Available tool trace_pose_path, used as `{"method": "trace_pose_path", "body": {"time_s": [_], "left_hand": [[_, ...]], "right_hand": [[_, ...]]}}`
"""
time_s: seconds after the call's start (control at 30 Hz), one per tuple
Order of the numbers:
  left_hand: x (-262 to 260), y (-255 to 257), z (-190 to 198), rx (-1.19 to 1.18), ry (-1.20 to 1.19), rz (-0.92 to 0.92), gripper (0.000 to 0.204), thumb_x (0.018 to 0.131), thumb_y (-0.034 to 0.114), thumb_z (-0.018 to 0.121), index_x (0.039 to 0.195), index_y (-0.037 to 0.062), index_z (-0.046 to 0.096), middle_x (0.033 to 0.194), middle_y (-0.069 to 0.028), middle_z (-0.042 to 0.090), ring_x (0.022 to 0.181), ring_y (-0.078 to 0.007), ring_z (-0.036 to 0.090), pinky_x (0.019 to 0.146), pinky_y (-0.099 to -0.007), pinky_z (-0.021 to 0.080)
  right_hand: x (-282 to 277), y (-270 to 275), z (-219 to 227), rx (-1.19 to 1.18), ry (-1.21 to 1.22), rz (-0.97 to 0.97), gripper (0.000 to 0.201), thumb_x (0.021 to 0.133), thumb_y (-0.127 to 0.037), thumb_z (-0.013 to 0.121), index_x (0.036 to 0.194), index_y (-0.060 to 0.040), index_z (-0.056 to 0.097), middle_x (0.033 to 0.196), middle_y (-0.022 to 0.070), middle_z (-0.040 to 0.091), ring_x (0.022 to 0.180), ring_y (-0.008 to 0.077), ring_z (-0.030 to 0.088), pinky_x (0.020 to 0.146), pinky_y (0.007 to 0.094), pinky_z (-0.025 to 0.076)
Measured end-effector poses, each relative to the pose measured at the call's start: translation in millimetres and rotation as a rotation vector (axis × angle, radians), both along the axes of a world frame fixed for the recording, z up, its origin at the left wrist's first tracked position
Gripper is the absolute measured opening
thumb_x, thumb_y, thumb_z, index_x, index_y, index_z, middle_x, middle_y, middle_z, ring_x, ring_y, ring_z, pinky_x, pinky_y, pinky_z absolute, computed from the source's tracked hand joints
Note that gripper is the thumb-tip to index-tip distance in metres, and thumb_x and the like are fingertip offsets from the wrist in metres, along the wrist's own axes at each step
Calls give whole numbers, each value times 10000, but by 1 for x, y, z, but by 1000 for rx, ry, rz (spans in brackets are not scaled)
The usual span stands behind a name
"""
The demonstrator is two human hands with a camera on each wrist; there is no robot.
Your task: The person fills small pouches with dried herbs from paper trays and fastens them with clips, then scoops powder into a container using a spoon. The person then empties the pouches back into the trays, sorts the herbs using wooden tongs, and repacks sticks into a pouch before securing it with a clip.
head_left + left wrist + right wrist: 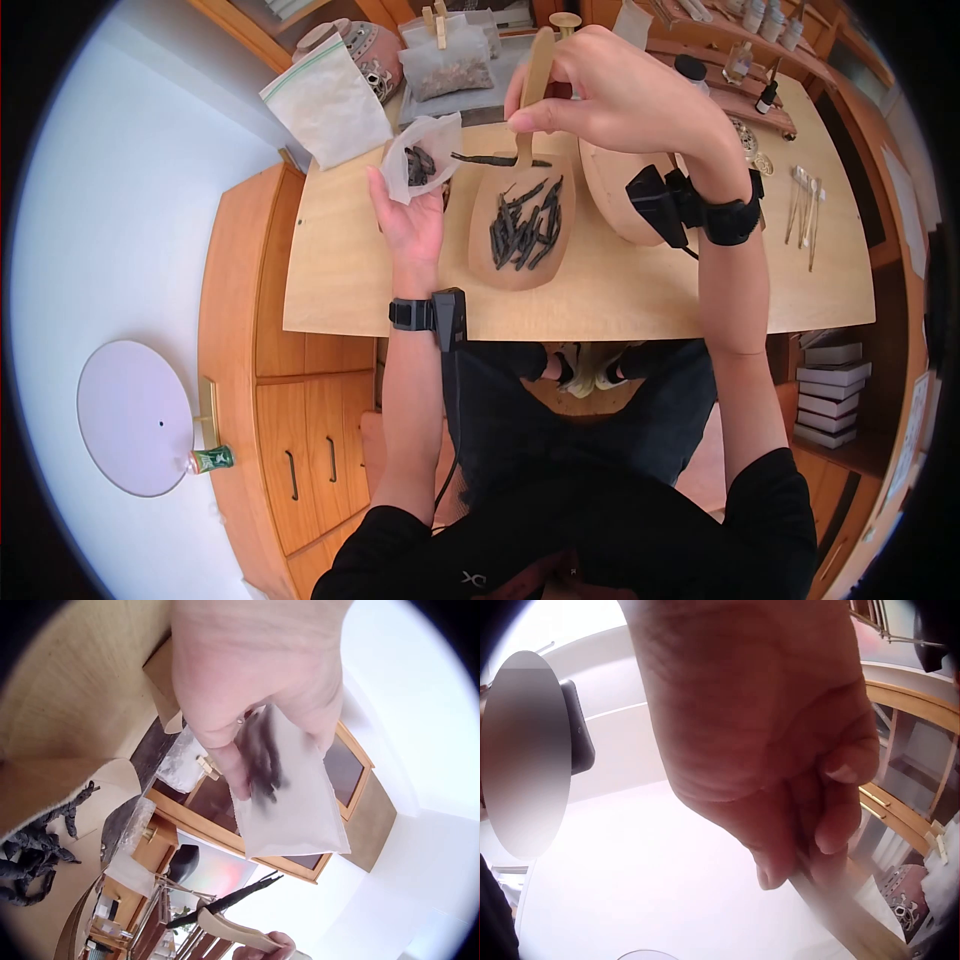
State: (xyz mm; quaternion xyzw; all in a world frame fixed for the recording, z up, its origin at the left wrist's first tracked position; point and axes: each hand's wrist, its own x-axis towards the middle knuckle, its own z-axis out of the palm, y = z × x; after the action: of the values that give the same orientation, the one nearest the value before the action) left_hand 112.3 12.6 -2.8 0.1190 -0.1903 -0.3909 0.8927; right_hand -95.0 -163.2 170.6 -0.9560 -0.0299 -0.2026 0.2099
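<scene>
My left hand [413, 222] holds a small translucent paper bag [296, 810] by its sides; dark shrivelled pieces [418, 166] show inside. My right hand [620, 95], raised over the table, pinches a pair of light wooden tongs [537, 75] between thumb and fingers. Across the tips of the tongs lies one long, dark, dried twisted stick [485, 159], its left end close to the bag's opening. Below, a shallow wooden tray [490, 278] carries several more such sticks [522, 230]. In the right wrist view the tongs [844, 919] are blurred and their tips out of sight.
A second wooden tray [610, 190] sits partly under my right forearm. Thin metal tools [805, 210] lie at the table's right. Behind are a white pouch [330, 105], a patterned pot [375, 50], a clear bag of dried bits [450, 78] and a small dark bottle [767, 97].
</scene>
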Motion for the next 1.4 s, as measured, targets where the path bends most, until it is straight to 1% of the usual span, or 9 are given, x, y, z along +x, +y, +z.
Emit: {"method": "trace_pose_path", "body": {"time_s": [0.13,0.43,0.53,0.63,0.93,1.03,1.27,1.33,1.4], "left_hand": [[-7,-1,4,200,-82,162,585,991,433,504,1356,-22,454,1372,-171,527,1246,-270,531,1056,-410,464],[-20,2,11,297,-253,116,620,983,529,461,1414,84,436,1393,-87,514,1278,-227,472,1086,-429,368],[-18,3,9,211,-210,95,606,976,457,527,1382,14,450,1392,-143,517,1267,-246,511,1066,-428,446],[-1,4,-4,0,-64,-83,620,974,442,538,1385,-9,434,1405,-165,502,1260,-267,525,1054,-438,466],[2,2,-5,-66,-18,-79,653,978,429,532,1398,-47,380,1397,-209,492,1249,-305,531,1057,-434,479],[1,0,-1,-33,-12,-24,651,980,430,527,1396,-49,382,1407,-205,480,1258,-304,521,1062,-439,476],[9,0,-6,-155,36,-117,657,980,433,523,1420,-25,355,1436,-176,451,1290,-306,486,1088,-475,445],[8,-1,-2,-134,61,-116,636,983,430,517,1420,-6,363,1415,-171,480,1272,-320,505,1084,-487,446],[5,-1,1,-124,37,-100,647,983,450,508,1394,-34,384,1375,-186,506,1251,-301,525,1060,-453,475]], "right_hand": [[3,7,4,211,-19,-18,331,845,-263,698,766,59,693,632,145,647,529,225,616,531,334,473],[13,8,1,589,55,-120,326,866,-248,671,775,65,689,637,84,659,573,144,662,533,273,523],[21,2,-7,658,10,-129,317,873,-244,667,788,60,694,655,85,671,578,141,666,543,267,532],[25,8,-9,628,-57,-155,328,870,-261,661,770,50,698,651,90,678,575,145,670,554,276,537],[24,28,-6,489,-243,-245,333,853,-268,647,702,26,688,566,109,637,552,217,661,564,332,510],[28,27,-9,373,-300,-219,380,887,-291,671,718,50,671,610,99,657,568,127,671,515,253,515],[37,29,-21,299,-379,-207,351,888,-278,667,739,39,688,575,92,652,546,146,663,512,262,502],[37,33,-19,359,-434,-187,393,829,-249,658,644,93,603,518,233,495,503,384,551,523,411,444],[40,33,-20,325,-445,-186,398,831,-253,659,644,94,605,513,234,490,496,387,546,521,412,443]]}}
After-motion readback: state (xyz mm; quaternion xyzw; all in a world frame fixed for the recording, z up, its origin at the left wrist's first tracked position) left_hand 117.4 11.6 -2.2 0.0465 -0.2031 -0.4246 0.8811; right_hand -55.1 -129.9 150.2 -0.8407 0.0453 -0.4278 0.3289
